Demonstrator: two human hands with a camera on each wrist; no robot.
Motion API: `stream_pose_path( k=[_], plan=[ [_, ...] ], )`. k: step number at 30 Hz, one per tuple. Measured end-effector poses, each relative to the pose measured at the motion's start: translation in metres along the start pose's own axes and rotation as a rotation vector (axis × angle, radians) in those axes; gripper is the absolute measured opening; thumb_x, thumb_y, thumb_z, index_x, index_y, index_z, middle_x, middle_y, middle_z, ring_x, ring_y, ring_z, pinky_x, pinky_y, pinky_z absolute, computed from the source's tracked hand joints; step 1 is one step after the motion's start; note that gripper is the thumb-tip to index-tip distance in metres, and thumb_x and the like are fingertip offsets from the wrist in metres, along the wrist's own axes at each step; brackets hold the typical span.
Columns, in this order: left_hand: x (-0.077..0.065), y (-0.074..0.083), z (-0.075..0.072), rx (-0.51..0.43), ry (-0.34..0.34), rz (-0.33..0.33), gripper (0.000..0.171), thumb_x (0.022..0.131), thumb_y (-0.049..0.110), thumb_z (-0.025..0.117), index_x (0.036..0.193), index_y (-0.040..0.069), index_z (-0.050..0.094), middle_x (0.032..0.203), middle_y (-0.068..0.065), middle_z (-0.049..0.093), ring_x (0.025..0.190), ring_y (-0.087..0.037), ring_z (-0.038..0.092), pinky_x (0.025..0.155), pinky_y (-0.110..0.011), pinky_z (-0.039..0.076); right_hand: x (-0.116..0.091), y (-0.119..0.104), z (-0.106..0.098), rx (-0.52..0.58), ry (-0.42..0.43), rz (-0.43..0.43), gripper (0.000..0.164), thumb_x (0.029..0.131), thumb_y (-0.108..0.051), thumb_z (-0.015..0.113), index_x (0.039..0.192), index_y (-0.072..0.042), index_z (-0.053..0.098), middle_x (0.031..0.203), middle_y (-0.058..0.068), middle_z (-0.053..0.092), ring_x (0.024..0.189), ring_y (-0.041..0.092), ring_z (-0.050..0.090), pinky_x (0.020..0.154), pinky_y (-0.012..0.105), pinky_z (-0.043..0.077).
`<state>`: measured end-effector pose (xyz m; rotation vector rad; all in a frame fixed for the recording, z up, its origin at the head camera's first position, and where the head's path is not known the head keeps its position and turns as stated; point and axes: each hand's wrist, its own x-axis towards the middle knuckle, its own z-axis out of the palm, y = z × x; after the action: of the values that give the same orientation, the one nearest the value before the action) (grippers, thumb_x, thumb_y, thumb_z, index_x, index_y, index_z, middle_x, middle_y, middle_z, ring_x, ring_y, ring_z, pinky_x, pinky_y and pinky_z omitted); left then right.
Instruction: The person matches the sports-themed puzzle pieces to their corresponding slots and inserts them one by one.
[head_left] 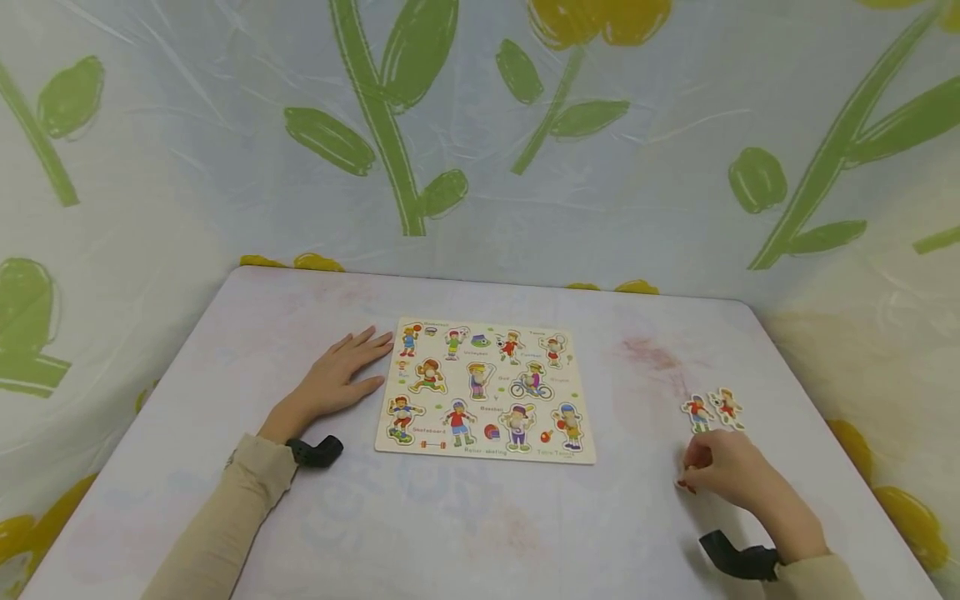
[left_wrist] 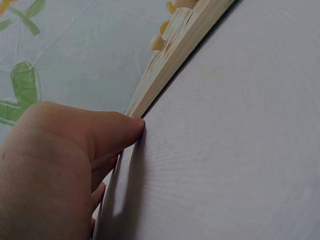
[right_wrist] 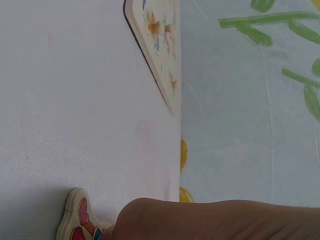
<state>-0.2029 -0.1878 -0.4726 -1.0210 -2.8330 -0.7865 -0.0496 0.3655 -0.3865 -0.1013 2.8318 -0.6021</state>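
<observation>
A wooden puzzle board [head_left: 486, 390] printed with children playing sports lies at mid-table, several knobbed figures on it. My left hand [head_left: 341, 379] rests flat at its left side, fingers spread; in the left wrist view the thumb [left_wrist: 117, 131] touches or nearly touches the board's edge [left_wrist: 175, 62]. Off to the right, my right hand [head_left: 731, 471] pinches a wooden puzzle piece [right_wrist: 80, 220] with pink shoes, most of it hidden by the fingers. Just beyond that hand lie two loose pieces, a figure in red and blue [head_left: 698, 412] and a figure with a ball [head_left: 726, 408].
The white table [head_left: 480, 533] has faint reddish stains. Behind it and at both sides hangs a pale cloth [head_left: 637, 192] with green leaves and yellow flowers. A dark strap-like device sits on each wrist.
</observation>
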Motion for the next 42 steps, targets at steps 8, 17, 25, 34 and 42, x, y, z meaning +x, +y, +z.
stream_pose_path(
  k=[8, 17, 25, 34, 42],
  plan=[
    [0.000, -0.001, 0.000, 0.003, 0.002, -0.005, 0.061, 0.095, 0.029, 0.062, 0.149, 0.006, 0.045, 0.157, -0.007, 0.038, 0.149, -0.033, 0.021, 0.121, -0.053, 0.012, 0.002, -0.007, -0.002, 0.020, -0.003, -0.011, 0.013, 0.074, -0.005, 0.078, 0.075, -0.009, 0.065, 0.066, -0.004, 0.060, 0.060, 0.011, 0.049, 0.050, 0.024, 0.041],
    [0.000, -0.003, 0.002, -0.010, 0.009, -0.001, 0.061, 0.095, 0.029, 0.062, 0.149, 0.007, 0.045, 0.157, -0.007, 0.038, 0.149, -0.032, 0.021, 0.121, -0.051, 0.011, 0.012, -0.017, -0.003, 0.025, 0.071, -0.097, 0.014, 0.074, -0.003, 0.077, 0.079, -0.009, 0.065, 0.068, -0.005, 0.061, 0.060, 0.007, 0.051, 0.051, 0.024, 0.042],
    [0.000, -0.005, 0.005, -0.006, 0.025, 0.015, 0.060, 0.095, 0.029, 0.063, 0.148, 0.007, 0.047, 0.156, -0.006, 0.039, 0.149, -0.032, 0.022, 0.121, -0.051, 0.011, 0.024, -0.031, -0.002, 0.025, 0.083, -0.112, 0.016, 0.075, -0.003, 0.078, 0.083, -0.008, 0.065, 0.070, -0.004, 0.058, 0.063, 0.011, 0.052, 0.052, 0.025, 0.044],
    [-0.001, -0.004, 0.004, -0.007, 0.025, 0.014, 0.060, 0.095, 0.029, 0.062, 0.148, 0.006, 0.047, 0.156, -0.008, 0.039, 0.148, -0.033, 0.023, 0.121, -0.051, 0.012, 0.038, -0.046, -0.004, 0.058, 0.045, -0.091, 0.021, 0.076, -0.004, 0.078, 0.092, -0.004, 0.063, 0.072, 0.000, 0.058, 0.064, 0.016, 0.053, 0.052, 0.026, 0.045],
    [-0.001, -0.003, 0.003, -0.003, 0.022, 0.006, 0.060, 0.095, 0.029, 0.062, 0.148, 0.006, 0.046, 0.156, -0.007, 0.039, 0.148, -0.033, 0.023, 0.121, -0.051, 0.012, 0.052, -0.059, -0.008, 0.026, 0.050, -0.122, 0.024, 0.076, -0.005, 0.078, 0.093, -0.004, 0.062, 0.071, 0.001, 0.056, 0.063, 0.015, 0.051, 0.053, 0.027, 0.044]
  ],
)
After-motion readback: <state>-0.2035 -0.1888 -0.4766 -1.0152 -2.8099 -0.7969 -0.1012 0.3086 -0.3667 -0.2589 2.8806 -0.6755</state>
